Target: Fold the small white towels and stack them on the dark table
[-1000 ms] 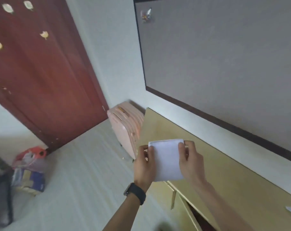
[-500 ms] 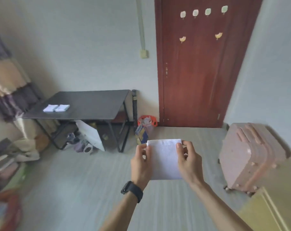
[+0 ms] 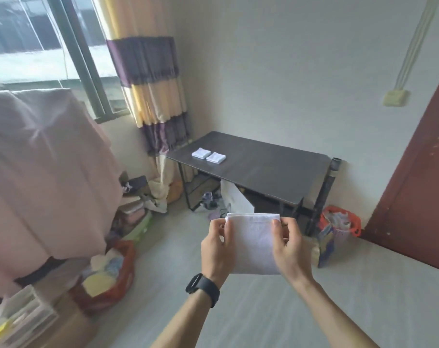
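Observation:
A small white towel (image 3: 253,243), folded into a rectangle, hangs in the air in front of me. My left hand (image 3: 217,248) pinches its upper left edge, and my right hand (image 3: 290,249) pinches its upper right edge. Ahead stands the dark table (image 3: 266,169) against the far wall. Two folded white towels (image 3: 208,155) lie side by side near its left end.
A striped curtain (image 3: 153,96) and window are at the left, with pink fabric (image 3: 42,177) draped over something. Bags and clutter (image 3: 108,270) sit on the floor at left, a red bag (image 3: 339,224) beside the table's right leg. A red-brown door (image 3: 419,187) is at right.
My view has swung left from the yellow cabinet past the door, and the dark table is now closer ahead. Both hands still hold the folded towel the same way.

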